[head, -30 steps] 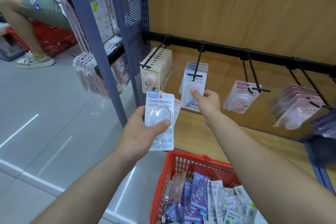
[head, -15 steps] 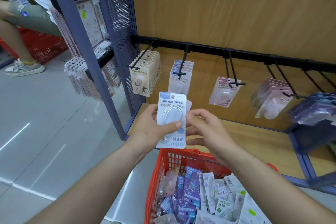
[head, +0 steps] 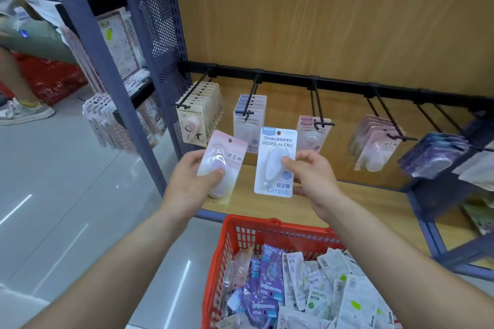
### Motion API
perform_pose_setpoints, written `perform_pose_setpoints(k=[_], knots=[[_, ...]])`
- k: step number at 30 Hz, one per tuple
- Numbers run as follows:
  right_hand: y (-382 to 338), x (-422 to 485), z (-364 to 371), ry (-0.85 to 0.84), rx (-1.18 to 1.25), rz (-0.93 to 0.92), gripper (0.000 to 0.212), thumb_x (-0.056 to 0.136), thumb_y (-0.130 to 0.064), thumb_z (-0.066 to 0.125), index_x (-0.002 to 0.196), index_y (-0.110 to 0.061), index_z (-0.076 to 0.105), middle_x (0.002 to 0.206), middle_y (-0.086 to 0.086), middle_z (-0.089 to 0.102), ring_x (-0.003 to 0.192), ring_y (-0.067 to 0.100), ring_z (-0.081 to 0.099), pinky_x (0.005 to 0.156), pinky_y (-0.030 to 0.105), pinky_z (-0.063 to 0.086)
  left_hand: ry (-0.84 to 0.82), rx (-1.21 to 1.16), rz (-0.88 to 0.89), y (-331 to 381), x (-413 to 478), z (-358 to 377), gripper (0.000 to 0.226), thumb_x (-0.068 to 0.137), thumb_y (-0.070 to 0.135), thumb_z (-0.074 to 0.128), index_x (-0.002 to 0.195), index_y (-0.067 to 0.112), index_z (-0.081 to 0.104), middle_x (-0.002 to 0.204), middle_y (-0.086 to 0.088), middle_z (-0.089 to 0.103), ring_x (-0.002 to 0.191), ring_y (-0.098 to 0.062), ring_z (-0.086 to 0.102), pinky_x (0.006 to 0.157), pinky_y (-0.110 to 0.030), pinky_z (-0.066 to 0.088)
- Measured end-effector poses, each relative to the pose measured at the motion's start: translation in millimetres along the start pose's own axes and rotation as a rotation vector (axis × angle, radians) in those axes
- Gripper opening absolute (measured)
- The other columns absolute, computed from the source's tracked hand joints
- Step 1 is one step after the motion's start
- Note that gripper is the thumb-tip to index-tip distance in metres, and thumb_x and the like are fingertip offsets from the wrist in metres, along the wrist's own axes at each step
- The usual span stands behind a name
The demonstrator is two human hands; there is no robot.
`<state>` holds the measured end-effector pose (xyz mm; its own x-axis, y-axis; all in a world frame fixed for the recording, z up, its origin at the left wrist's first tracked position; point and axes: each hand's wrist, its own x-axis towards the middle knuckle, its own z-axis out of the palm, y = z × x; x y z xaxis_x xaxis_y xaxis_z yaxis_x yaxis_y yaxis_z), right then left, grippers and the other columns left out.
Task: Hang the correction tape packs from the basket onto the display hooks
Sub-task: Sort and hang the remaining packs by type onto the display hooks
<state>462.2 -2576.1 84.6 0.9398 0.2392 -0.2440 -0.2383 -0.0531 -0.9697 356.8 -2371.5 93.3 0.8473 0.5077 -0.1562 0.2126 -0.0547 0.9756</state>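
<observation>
My left hand point(head: 187, 181) grips a pink correction tape pack point(head: 223, 160), thumb across its front. My right hand point(head: 312, 179) pinches a white and blue Campus correction tape pack point(head: 275, 160) upright beside it. Both packs are held in front of the black hook rail point(head: 334, 85). Hooks there carry cream packs point(head: 197, 117), blue packs point(head: 248, 117), pink packs point(head: 312, 133), lilac packs point(head: 374, 144) and dark purple packs point(head: 435, 155). Below my arms stands the red basket point(head: 240, 235), filled with several mixed packs point(head: 294, 288).
A blue perforated metal upright point(head: 155, 35) bounds the hook bay on the left. A wooden shelf board point(head: 361, 205) lies under the hooks. Another rack of hanging cards point(head: 112, 120) stands left of it. A person's leg and shoe point(head: 24, 109) and another red basket point(head: 48, 75) are at far left.
My right hand has taken the white and blue pack from my left hand and drawn it to the right. The pink pack that was behind it now shows in my left hand.
</observation>
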Motion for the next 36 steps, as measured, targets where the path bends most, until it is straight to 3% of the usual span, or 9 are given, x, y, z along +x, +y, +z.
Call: perform_pose_setpoints(k=[5, 10, 18, 23, 26, 31, 33, 36], knots=[[1.3, 34.3, 35.3, -0.040, -0.110, -0.043, 0.018, 0.096, -0.017, 0.071, 0.100, -0.013, 0.054, 0.093, 0.002, 0.080, 0.093, 0.027, 0.076, 0.082, 0.049, 0.061, 0.039, -0.008, -0.038, -8.5, 4.7, -28.1, 0.028, 0.090, 0.008, 0.075, 0.114, 0.020, 0.068, 0.101, 0.003, 0.079, 0.090, -0.017, 0.075, 0.069, -0.026, 0.054], [3.7, 59.1, 64.0, 0.000, -0.106, -0.113, 0.020, 0.094, -0.017, 0.073, 0.098, -0.016, 0.054, 0.089, 0.003, 0.079, 0.094, 0.032, 0.075, 0.084, 0.052, 0.059, 0.034, -0.032, -0.042, -10.2, 6.8, -36.3, 0.027, 0.090, 0.003, 0.074, 0.113, 0.016, 0.067, 0.098, 0.001, 0.080, 0.073, -0.006, 0.074, 0.053, -0.016, 0.050], [18.8, 70.6, 71.0, 0.089, -0.107, -0.129, 0.019, 0.094, -0.023, 0.074, 0.097, -0.021, 0.056, 0.084, -0.002, 0.078, 0.086, 0.023, 0.075, 0.086, 0.051, 0.058, 0.043, -0.041, -0.027, -6.9, 12.5, -36.2, 0.033, 0.087, 0.002, 0.077, 0.115, 0.017, 0.066, 0.100, 0.005, 0.080, 0.088, -0.014, 0.077, 0.067, -0.023, 0.058], [25.6, 73.3, 73.1, 0.138, -0.084, -0.133, 0.018, 0.093, -0.026, 0.074, 0.099, -0.023, 0.057, 0.085, 0.000, 0.078, 0.089, 0.025, 0.075, 0.084, 0.048, 0.057, 0.032, -0.028, -0.019, -5.1, 11.0, -31.9, 0.033, 0.087, 0.001, 0.077, 0.112, 0.020, 0.065, 0.097, 0.006, 0.080, 0.084, -0.010, 0.076, 0.062, -0.017, 0.056], [24.1, 90.0, 76.3, 0.132, -0.085, -0.056, 0.019, 0.091, -0.031, 0.075, 0.098, -0.023, 0.058, 0.091, 0.003, 0.077, 0.090, 0.030, 0.075, 0.084, 0.058, 0.060, 0.033, -0.018, -0.018, -3.3, 10.0, -28.5, 0.034, 0.086, 0.002, 0.078, 0.109, 0.022, 0.065, 0.097, 0.008, 0.079, 0.084, -0.010, 0.076, 0.067, -0.021, 0.060], [19.3, 117.7, 84.1, 0.095, -0.217, 0.031, 0.031, 0.092, -0.043, 0.070, 0.087, -0.020, 0.051, 0.107, 0.012, 0.074, 0.097, 0.035, 0.074, 0.081, 0.056, 0.062, 0.019, 0.027, -0.017, 1.9, 7.4, -22.6, 0.032, 0.083, 0.006, 0.081, 0.106, 0.023, 0.067, 0.095, 0.012, 0.079, 0.088, -0.012, 0.076, 0.084, -0.037, 0.060], [18.8, 119.4, 84.1, 0.103, -0.311, 0.037, 0.035, 0.095, -0.046, 0.067, 0.081, -0.019, 0.049, 0.098, 0.007, 0.071, 0.091, 0.034, 0.072, 0.086, 0.051, 0.061, 0.001, 0.038, -0.014, 4.9, 5.9, -21.2, 0.032, 0.083, 0.005, 0.081, 0.106, 0.023, 0.067, 0.094, 0.013, 0.079, 0.088, -0.012, 0.076, 0.088, -0.041, 0.060], [22.0, 113.1, 76.3, 0.115, -0.464, 0.023, 0.041, 0.097, -0.044, 0.063, 0.073, -0.019, 0.044, 0.078, 0.004, 0.053, 0.072, 0.028, 0.051, 0.072, 0.040, 0.048, -0.025, 0.062, -0.013, 7.4, 5.1, -19.7, 0.033, 0.083, 0.005, 0.081, 0.106, 0.023, 0.067, 0.095, 0.012, 0.079, 0.087, -0.011, 0.076, 0.089, -0.042, 0.060]])
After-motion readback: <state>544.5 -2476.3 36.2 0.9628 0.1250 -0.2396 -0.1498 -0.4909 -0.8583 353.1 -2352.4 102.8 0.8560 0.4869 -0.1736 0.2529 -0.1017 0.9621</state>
